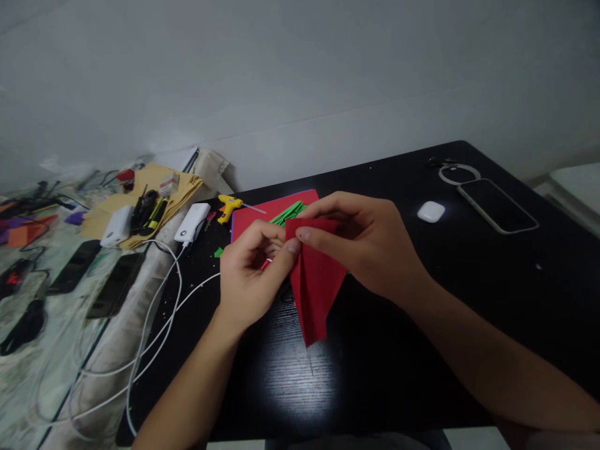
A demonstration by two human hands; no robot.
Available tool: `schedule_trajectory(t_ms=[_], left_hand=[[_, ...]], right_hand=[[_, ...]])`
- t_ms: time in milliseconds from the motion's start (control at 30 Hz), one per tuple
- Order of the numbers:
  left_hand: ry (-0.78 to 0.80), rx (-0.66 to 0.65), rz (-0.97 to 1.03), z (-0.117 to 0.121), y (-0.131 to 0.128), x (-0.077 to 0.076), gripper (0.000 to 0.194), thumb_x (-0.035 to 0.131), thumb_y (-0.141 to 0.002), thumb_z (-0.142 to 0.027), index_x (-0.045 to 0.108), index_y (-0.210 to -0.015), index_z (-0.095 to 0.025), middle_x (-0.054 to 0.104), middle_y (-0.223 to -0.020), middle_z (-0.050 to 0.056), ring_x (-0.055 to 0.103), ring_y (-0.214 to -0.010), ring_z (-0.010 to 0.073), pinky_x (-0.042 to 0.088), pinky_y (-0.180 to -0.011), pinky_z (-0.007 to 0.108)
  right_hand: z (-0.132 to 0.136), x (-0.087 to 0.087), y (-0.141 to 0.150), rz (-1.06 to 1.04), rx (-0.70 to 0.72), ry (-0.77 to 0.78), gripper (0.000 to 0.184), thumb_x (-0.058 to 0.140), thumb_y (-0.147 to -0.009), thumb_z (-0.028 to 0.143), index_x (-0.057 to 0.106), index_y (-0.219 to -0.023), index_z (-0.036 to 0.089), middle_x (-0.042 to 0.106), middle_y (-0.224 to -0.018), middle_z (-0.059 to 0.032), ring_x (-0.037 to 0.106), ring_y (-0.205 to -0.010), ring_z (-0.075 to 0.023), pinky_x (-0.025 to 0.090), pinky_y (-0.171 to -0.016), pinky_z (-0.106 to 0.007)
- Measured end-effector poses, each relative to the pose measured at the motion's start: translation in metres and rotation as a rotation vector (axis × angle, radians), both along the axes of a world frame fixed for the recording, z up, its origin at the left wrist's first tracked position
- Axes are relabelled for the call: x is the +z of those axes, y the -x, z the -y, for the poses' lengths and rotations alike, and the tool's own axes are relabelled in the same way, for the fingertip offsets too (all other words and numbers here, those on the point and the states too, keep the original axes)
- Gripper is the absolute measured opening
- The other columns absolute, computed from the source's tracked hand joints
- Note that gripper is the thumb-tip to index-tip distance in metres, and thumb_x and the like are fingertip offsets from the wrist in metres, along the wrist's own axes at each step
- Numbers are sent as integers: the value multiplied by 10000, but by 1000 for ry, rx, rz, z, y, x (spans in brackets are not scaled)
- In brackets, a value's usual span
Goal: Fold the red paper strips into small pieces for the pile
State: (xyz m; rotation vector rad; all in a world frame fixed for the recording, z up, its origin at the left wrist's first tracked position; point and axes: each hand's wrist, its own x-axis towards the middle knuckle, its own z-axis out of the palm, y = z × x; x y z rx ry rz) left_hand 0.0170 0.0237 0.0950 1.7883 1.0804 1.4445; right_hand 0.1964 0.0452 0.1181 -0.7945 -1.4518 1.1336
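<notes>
Fingers [323,242] pinch red paper [323,281]: creased, tapering downward.

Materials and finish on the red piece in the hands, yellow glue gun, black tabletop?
Red piece: likely paper or thin card, matte; creased, with thin edges and no gloss.
Yellow glue gun: probably molded plastic, by its uniform bright color; finish too small to judge.
Black tabletop: perhaps laminate or painted wood, semi-gloss; fine grain lines show in the bright reflection.
</notes>
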Motion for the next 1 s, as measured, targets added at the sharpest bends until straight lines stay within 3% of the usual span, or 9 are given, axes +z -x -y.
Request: schedule_trajectory(t_ms=[367, 633, 1000], left_hand=[[14, -36, -10, -2, 0, -1, 52, 696, -936, -205, 667, -896, -187, 615, -718, -24, 529, -592, 79, 438, -543, 194], [-60, 102, -51, -5, 1, 0, 123, 676, -956, -288, 672, -883, -190, 614, -708, -15, 526, -584, 95, 426, -533, 218], [-14, 103, 16, -6, -1, 0, 149, 707, -930, -309, 678, -841, -194, 615, -714, -5, 539, -607, 111, 435, -552, 234]], right_hand=[[-4, -3, 1, -23, 38, 45, 122, 829, -807, 285, 776, -869, 194, 792, -850, -28, 747, -793, -182, 614, -737, -304], [-3, -4, 3, 6, 40, 56, 182, 845, -792, 345, 793, -869, 189, 792, -829, -36, 747, -774, -189, 619, -722, -304], [-4, -6, 3, 22, 47, 83, 196, 859, -769, 355, 796, -858, 193, 783, -813, -33, 731, -763, -186, 592, -680, -290]])
